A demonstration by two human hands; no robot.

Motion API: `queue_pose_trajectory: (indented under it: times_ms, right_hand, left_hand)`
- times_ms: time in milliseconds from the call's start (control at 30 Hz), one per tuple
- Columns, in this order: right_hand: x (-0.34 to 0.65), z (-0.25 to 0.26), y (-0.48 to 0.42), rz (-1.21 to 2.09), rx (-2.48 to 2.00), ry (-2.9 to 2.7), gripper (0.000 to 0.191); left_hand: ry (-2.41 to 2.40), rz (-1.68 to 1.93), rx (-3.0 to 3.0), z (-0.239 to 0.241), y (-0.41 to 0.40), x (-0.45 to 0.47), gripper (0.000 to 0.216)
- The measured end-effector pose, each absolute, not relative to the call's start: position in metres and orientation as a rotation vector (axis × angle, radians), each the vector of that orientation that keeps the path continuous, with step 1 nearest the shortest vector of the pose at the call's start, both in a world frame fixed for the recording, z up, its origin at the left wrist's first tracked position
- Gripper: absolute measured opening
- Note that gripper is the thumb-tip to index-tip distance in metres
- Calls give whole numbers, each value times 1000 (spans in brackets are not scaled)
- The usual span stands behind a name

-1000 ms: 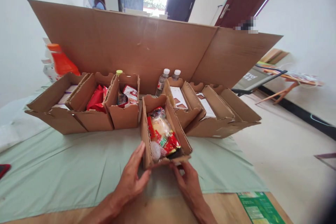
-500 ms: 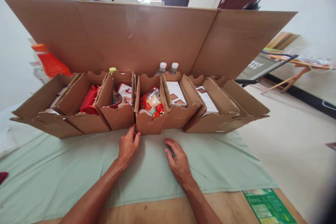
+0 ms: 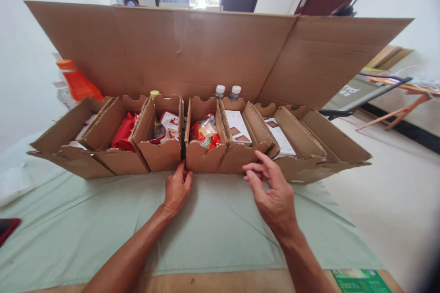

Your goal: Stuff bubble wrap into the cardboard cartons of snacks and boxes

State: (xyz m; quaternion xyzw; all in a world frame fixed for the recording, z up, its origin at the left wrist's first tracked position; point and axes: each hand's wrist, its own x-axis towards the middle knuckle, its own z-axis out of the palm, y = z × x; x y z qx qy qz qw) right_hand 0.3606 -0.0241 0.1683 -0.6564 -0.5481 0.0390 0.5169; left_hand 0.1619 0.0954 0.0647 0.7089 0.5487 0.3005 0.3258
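A row of open-topped cardboard boxes stands in front of me. My left hand [image 3: 177, 189] is at the front lower left corner of the middle cardboard box [image 3: 202, 161], its fingers bent into the narrow gap beside it and its thumb by the front. That box holds a red and clear snack packet [image 3: 207, 132]. My right hand [image 3: 273, 192] is raised with fingers apart, holding nothing. It is nearest the neighbouring box [image 3: 233, 160], which contains a white carton with brown squares [image 3: 237, 127]. Whether its fingertips touch that box I cannot tell.
A tall cardboard panel [image 3: 206, 50] rises behind the row. Two white-capped bottles [image 3: 227, 91] and an orange bottle [image 3: 80, 83] stand behind the boxes. Other boxes hold a red packet [image 3: 124, 132] and another white carton [image 3: 282, 139]. A pale green cloth [image 3: 213, 224] covers the table.
My right hand has risen and moved right, its fingers spreading. My left hand stays by the middle box, which sits slightly farther back, with a wider gap on its left. The view has shifted.
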Motion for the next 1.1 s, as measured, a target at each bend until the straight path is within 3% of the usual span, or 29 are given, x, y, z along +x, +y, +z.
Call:
queue_pose_trajectory:
  times_ms: [167,300,400,533,633,800,933,1100]
  right_hand:
    - [317,193,-8,78,-1388,-1665,20]
    - [258,202,31,110,-1295,-1926,34]
    - [224,214,68,37,-1562,-2087,46]
    - [204,223,102,-129,-1908,-2203,28]
    - [199,225,107,-176,-1917,-2215,26]
    - [200,219,49,-191,-1844,-2269,29]
    - [232,208,-51,-65,-1458,-2305,37]
    - [305,199,-145,-82,-1382,-2052,31]
  left_hand:
    - [1205,734,1967,65,45,120,61]
    - [733,655,2187,31,-17,73,55]
    - [569,559,2147,1,-44,43,38]
    - [485,680,1968,-9,-54,20,35]
    - [483,664,1903,5,-59,9,33]
    - [883,793,1618,32,-70,-14,43]
    - [1203,972,1316,50,-66,-35,43]
    - [1350,1067,1362,68,-63,-36,50]
